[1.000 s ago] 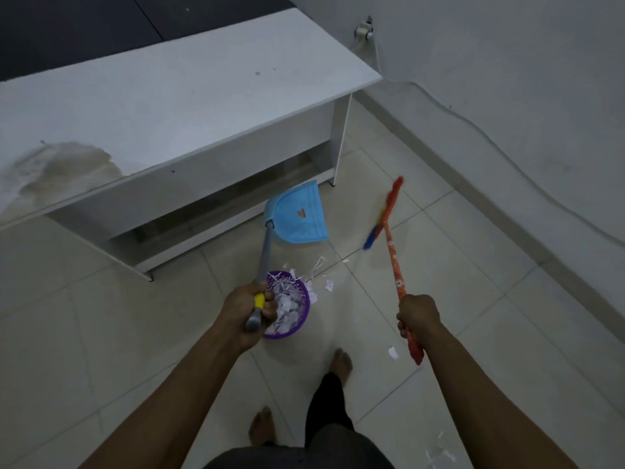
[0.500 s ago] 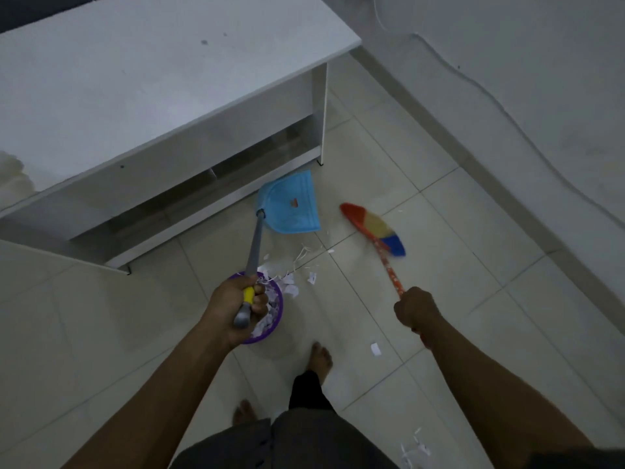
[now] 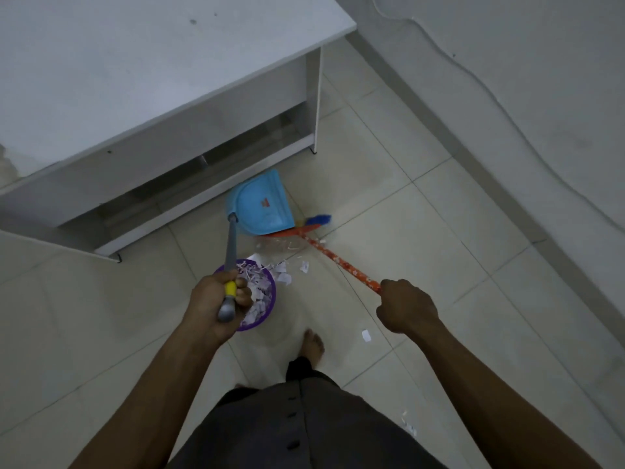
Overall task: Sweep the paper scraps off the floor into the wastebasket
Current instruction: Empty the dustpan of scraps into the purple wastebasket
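Observation:
My left hand (image 3: pixel 218 301) grips the grey and yellow handle of a blue dustpan (image 3: pixel 262 206) whose pan rests on the floor by the desk. My right hand (image 3: pixel 404 306) is closed on the orange patterned handle of a broom (image 3: pixel 338 258); its coloured bristles (image 3: pixel 316 221) lie against the pan's open edge. A purple wastebasket (image 3: pixel 262 299) full of paper scraps stands under my left hand. Loose paper scraps (image 3: pixel 291 265) lie between basket and pan, one scrap (image 3: pixel 366 335) lies near my foot, and more scraps (image 3: pixel 407 424) lie at the lower right.
A white desk (image 3: pixel 135 79) with a low shelf fills the upper left. A grey wall (image 3: pixel 524 96) with a cable runs along the right. My bare feet (image 3: pixel 313 345) stand on the tiled floor just behind the basket.
The broom head has swung left across the floor to the dustpan's edge. The view has tilted further down. My left hand keeps the dustpan in about the same spot.

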